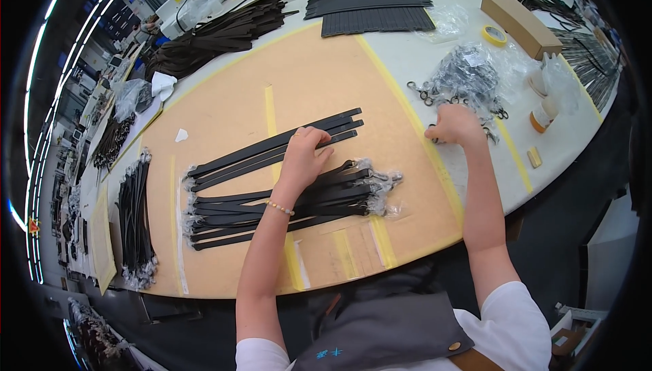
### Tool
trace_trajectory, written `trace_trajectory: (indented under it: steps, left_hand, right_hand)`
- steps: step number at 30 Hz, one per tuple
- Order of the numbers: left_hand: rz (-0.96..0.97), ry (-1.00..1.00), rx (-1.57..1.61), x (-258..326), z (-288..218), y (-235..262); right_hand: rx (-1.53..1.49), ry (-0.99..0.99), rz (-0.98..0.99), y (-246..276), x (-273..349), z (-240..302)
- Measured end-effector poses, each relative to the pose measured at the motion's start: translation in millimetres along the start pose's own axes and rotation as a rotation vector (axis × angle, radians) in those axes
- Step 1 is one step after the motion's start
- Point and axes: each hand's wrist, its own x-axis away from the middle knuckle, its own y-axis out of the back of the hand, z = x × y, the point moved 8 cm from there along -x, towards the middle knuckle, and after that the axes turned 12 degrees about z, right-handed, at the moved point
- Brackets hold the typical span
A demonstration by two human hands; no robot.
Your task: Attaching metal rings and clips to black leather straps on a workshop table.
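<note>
- Nearest to the person lies a bunch of long black leather straps with clear plastic wrapped on their ends. It sits on the big tan board on the table, and its long way runs left to right.
- The left hand rests just past this bunch. Its fingers are bent down on a small row of bare long black straps. It presses on them near their right end; I cannot tell if it really grips one.
- These bare straps run long from the near left up to the far right. Most of their length lies to the left of the left hand, so the left hand is the closer one to them.
- The right hand is off to the right, past the yellow tape line. It is curled shut over small dark metal clips, but what it holds is hidden.
- Just behind the right hand is a clear plastic bag full of dark metal clips.
- On the left side lies another pile of black straps, running near to far.
- Far back sit flat stacks of black strips, a roll of yellow tape and a long brown cardboard box.
</note>
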Motion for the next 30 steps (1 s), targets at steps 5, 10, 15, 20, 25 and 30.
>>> trace_trajectory:
  steps: [5, 10, 15, 20, 25, 30]
  left_hand:
    - [0.272, 0.181, 0.081, -29.8, 23.7, -34.9]
    - [0.223, 0.139, 0.173, -18.3, 15.4, -19.8]
    - [0.06, 0.162, 0.745, 8.6, 9.7, 0.2]
    - [0.02, 0.119, 0.981, 27.1, -9.9, 12.6]
    - [0.051, 0.063, 1.075, 40.4, -24.7, 4.8]
    - [-0.001, 0.046, 1.051, 50.8, -32.9, 10.9]
  right_hand:
    - [-0.174, 0.296, -0.101, -29.9, -12.4, 60.7]
    - [-0.768, 0.725, 0.001, -35.6, -1.6, 104.5]
    - [-1.144, 1.057, 0.073, -30.8, 24.4, 129.4]
    - [-1.334, 1.144, 0.196, -39.2, 38.6, 144.7]
    - [-1.453, 1.254, 0.433, -56.8, 46.3, 163.1]
    - [-1.474, 1.179, 0.527, -60.4, 53.8, 168.4]
